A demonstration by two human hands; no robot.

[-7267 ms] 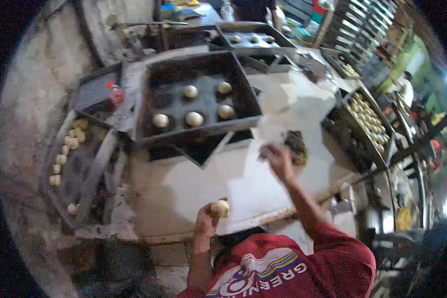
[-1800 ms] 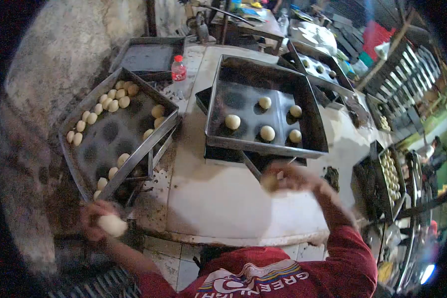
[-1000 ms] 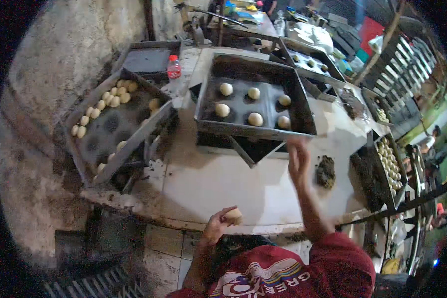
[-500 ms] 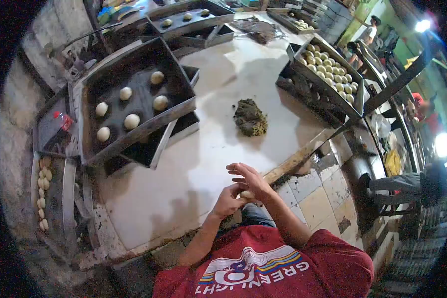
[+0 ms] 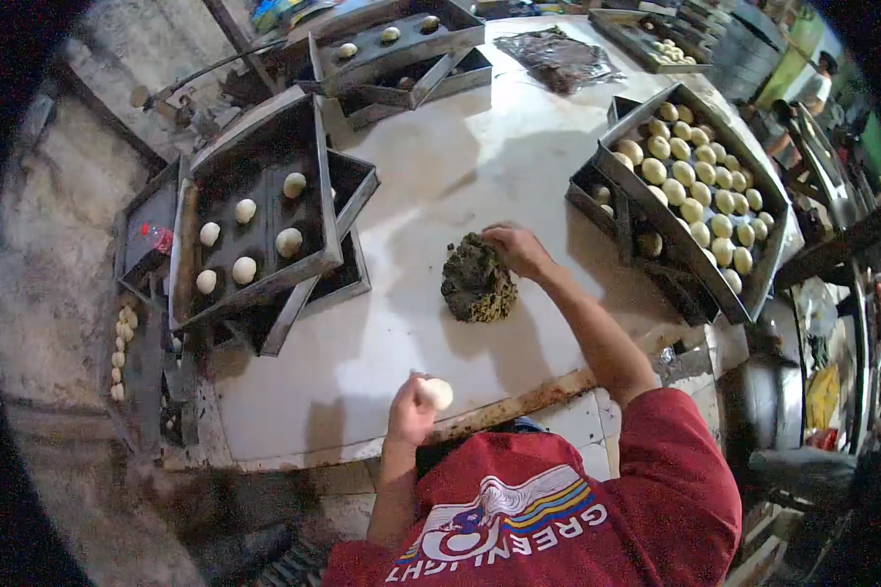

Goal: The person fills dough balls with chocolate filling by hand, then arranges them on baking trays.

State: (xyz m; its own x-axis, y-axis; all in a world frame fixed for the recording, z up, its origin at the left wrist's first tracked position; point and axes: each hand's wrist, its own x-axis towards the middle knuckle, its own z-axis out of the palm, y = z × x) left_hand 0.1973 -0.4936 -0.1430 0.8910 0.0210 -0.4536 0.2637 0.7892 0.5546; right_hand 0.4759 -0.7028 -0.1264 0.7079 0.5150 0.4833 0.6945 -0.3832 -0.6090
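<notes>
My left hand (image 5: 411, 413) holds a pale dough ball (image 5: 437, 392) at the near edge of the white table (image 5: 382, 333). My right hand (image 5: 516, 248) reaches forward and rests its fingers on the top of a dark greenish-brown lump of filling (image 5: 477, 284) in the middle of the table. A dark metal tray (image 5: 255, 210) with several dough balls sits tilted on stacked trays to the left of the lump.
A tray full of dough balls (image 5: 695, 196) stands at the right edge. Another tray (image 5: 392, 44) with three balls lies at the back. More dough balls (image 5: 119, 342) sit in a tray at far left. A red-capped bottle (image 5: 157, 238) lies behind the left tray.
My hands were together at the table edge half a second ago; the right hand has since reached out to the filling lump while the left keeps the dough ball.
</notes>
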